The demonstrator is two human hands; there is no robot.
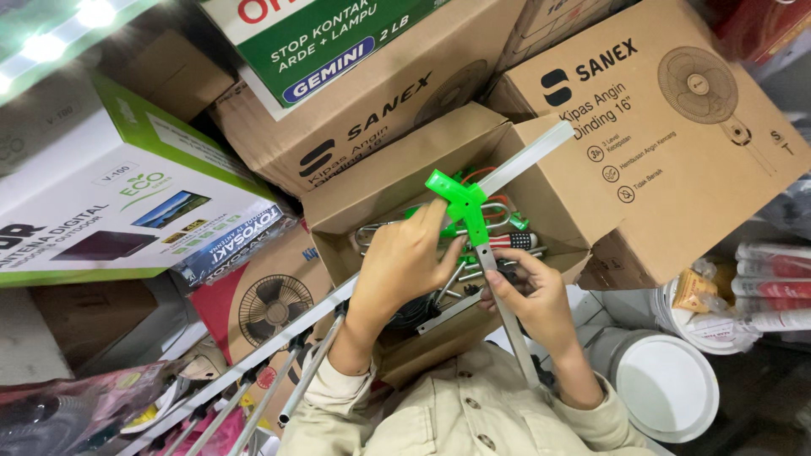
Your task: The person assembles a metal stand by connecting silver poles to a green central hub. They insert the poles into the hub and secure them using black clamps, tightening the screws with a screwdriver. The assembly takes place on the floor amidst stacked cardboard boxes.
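The thin, stiff, light-looking metal bar (504, 304) is being gripped low by the right hand (528, 295), while its green plastic joint (460, 203) is being pinched by the left hand (405, 262).

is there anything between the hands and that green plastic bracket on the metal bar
Nothing visible. The left hand already touches the green bracket, fingers on its lower part. The right hand grips the metal bar just below it, over the open cardboard box.

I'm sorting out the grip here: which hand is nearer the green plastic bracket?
Left. The left hand touches the green plastic bracket with its fingertips, while the right hand grips the metal bar lower down, below the bracket.
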